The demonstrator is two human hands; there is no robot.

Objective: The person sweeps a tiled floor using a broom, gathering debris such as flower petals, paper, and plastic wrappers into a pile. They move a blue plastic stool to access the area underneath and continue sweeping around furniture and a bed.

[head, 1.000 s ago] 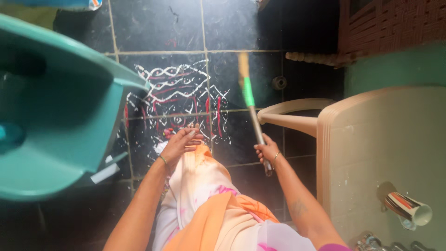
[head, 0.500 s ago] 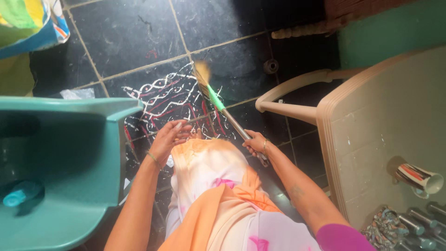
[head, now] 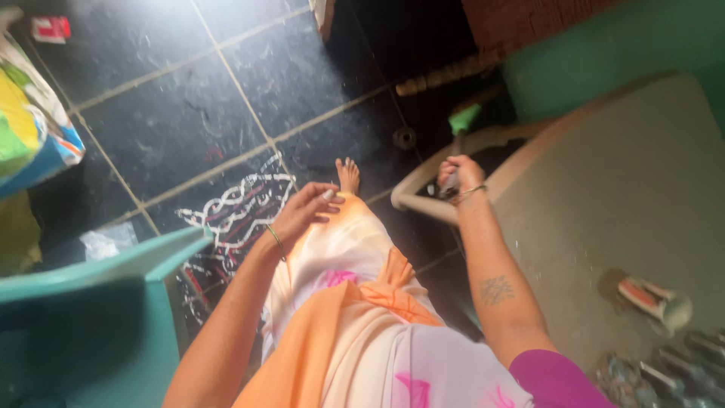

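Above the beige table's edge (head: 529,162), right hand (head: 458,175) fisted around broom handle (head: 462,121); left hand (head: 306,210) loosely open on orange-white cloth (head: 340,249).

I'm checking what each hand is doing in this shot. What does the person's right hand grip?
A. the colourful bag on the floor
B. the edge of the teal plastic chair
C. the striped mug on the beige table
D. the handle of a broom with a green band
D: the right hand is closed around the metal broom handle with the green band, beside the beige plastic table.
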